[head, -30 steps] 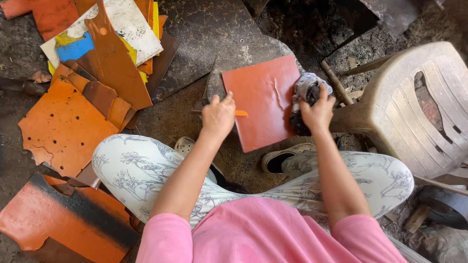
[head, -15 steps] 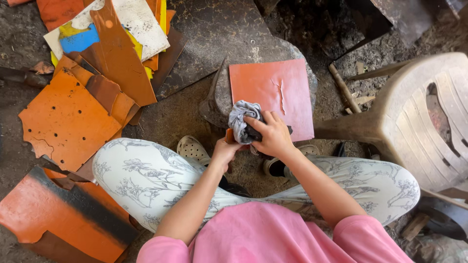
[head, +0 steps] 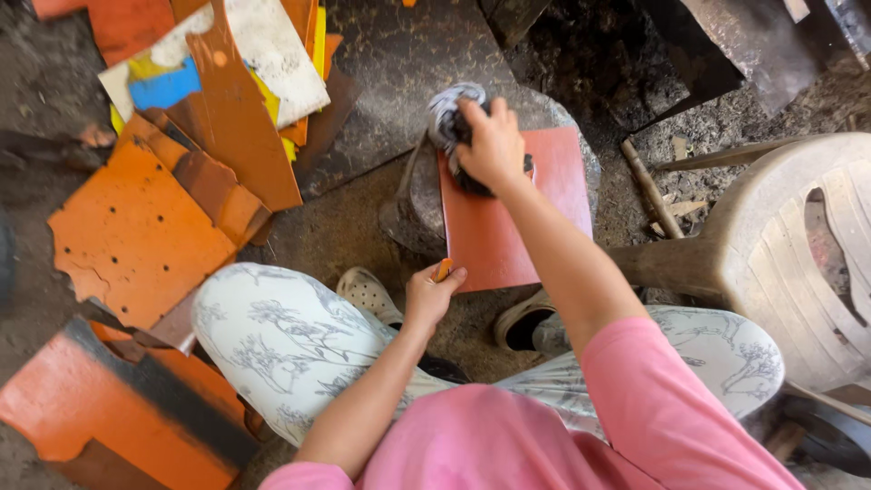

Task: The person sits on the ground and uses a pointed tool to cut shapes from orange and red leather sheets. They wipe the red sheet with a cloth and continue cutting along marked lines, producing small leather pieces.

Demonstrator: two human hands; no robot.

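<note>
Your R hand (head: pixel 493 145) is clenched on a grey rag (head: pixel 446 113), pressing it onto the top-left corner of the red-brown sheet (head: pixel 508 227); part of the rag sticks out past the sheet's upper edge. Sheet lies flat on a dark round stone block (head: pixel 413 195), roughly centre of view, just ahead of your knees. Your L hand (head: pixel 431 295) pinches the sheet's near-left corner w/ a small orange item (head: pixel 444 269) btwn the fingers, can't tell what it is. Pale sandal (head: pixel 367 292) just left of that hand. Pile of orange scraps (head: pixel 136 236) well to the left, w/ white, blue & yellow bits on top. Beige plastic chair (head: pixel 798 254) to the right, stick (head: pixel 649 189) on the ground btwn it & the block.
</note>
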